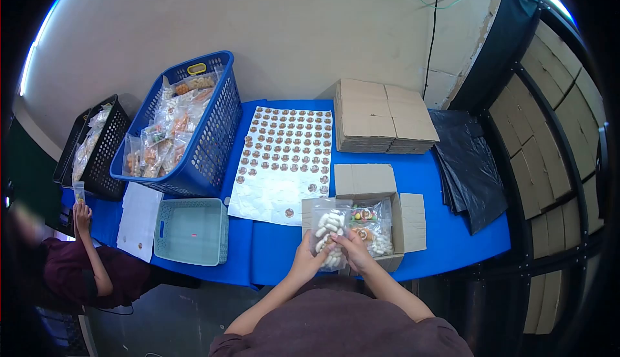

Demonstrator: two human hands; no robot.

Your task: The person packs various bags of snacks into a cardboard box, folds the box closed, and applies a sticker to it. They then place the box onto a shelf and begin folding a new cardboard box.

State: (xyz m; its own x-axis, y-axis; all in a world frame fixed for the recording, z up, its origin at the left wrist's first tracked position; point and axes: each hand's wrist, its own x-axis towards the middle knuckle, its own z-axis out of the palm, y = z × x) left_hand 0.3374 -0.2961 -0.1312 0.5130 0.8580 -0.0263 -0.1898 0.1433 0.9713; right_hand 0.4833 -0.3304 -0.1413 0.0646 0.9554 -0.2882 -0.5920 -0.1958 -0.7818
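A clear plastic bag of white, oblong sweets (pixel 330 223) is held up over the near left part of an open cardboard box (pixel 397 228). My left hand (pixel 310 255) grips its left side. My right hand (pixel 354 251) is closed on its right side, thumb against the front. Inside the box lie more clear bags, among them a bag of colourful sweets (pixel 365 214) and a bag of white pieces (pixel 380 243). The held bag hides the box's left part. A sheet of round stickers (pixel 274 189) lies just left of the box.
Flattened cartons (pixel 387 115) are stacked behind the box, with black plastic bags (pixel 475 176) to the right. Leftward stand a pale green tray (pixel 191 254), a blue basket (pixel 216 124) of filled bags and a black basket (pixel 115 163). Another person (pixel 90 263) holds a small packet at far left.
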